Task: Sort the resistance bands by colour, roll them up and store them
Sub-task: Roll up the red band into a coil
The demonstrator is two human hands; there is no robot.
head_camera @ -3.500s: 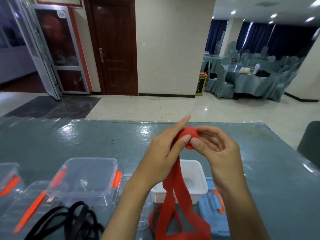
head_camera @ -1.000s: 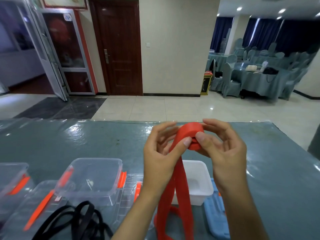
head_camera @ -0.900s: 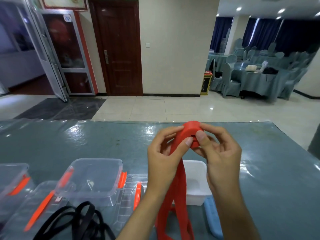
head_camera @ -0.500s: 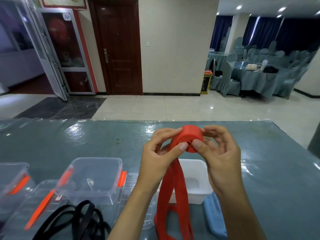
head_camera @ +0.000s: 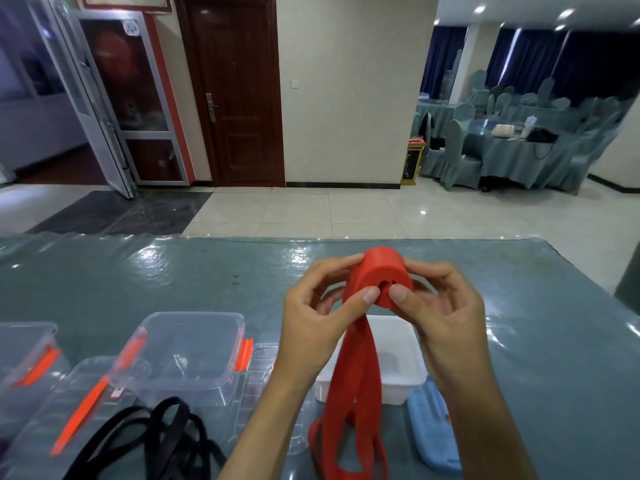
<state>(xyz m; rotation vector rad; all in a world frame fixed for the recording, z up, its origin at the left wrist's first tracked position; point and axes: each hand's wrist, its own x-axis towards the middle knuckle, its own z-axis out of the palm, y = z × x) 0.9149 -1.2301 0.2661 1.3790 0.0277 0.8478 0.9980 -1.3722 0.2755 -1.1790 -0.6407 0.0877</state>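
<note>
Gripping red band roll, both hands above white box, table's far half open

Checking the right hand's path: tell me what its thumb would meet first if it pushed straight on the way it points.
The right hand thumb points left at the red band roll, which it already touches. Just past it is the left hand thumb tip, though depth is unclear.

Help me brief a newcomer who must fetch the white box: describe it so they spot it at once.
On the grey-green table, look just below the left hand and right hand rolling the red band. The white box sits open there, the band's loose tail hanging in front of it. Unlike the clear tubs with orange clips to its left, it is opaque white.
</note>
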